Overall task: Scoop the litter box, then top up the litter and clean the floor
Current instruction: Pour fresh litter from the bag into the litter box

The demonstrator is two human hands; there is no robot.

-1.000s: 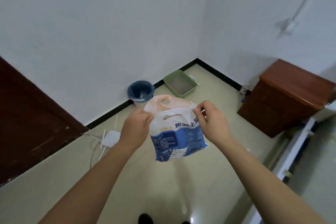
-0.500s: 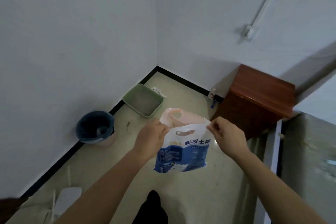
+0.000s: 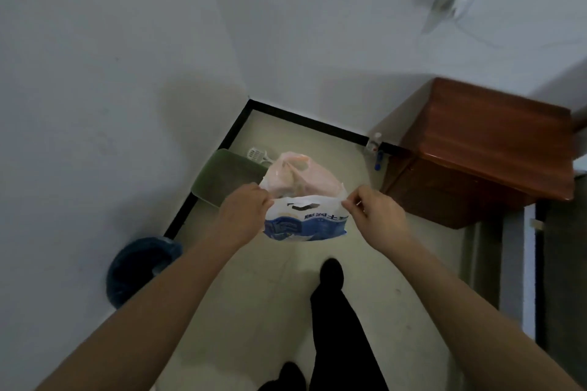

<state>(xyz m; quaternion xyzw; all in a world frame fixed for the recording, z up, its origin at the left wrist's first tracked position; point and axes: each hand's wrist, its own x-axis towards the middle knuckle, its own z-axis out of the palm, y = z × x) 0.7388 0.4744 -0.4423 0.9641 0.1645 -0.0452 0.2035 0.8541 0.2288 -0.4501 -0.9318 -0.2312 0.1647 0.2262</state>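
Note:
I hold a blue-and-white litter bag (image 3: 305, 222) in the air in front of me. My left hand (image 3: 244, 209) pinches its top left corner and my right hand (image 3: 374, 213) pinches its top right corner. The bag's mouth is pulled open, showing its pale pink inside (image 3: 301, 181). Beyond the bag, the green litter box (image 3: 225, 178) sits on the floor against the left wall near the room's corner; the bag hides its right part. A white slotted scoop (image 3: 259, 154) lies just behind the box.
A bin lined with a dark blue bag (image 3: 139, 267) stands by the left wall. A brown wooden cabinet (image 3: 482, 149) fills the right corner, with small bottles (image 3: 376, 149) beside it. My dark-trousered leg and shoe (image 3: 332, 276) step over the pale tiled floor (image 3: 260, 295).
I have walked towards the corner: the litter box and cabinet are nearer, and the bin has slid to my lower left. Both hands keep their pinch on the bag, its mouth spread wider.

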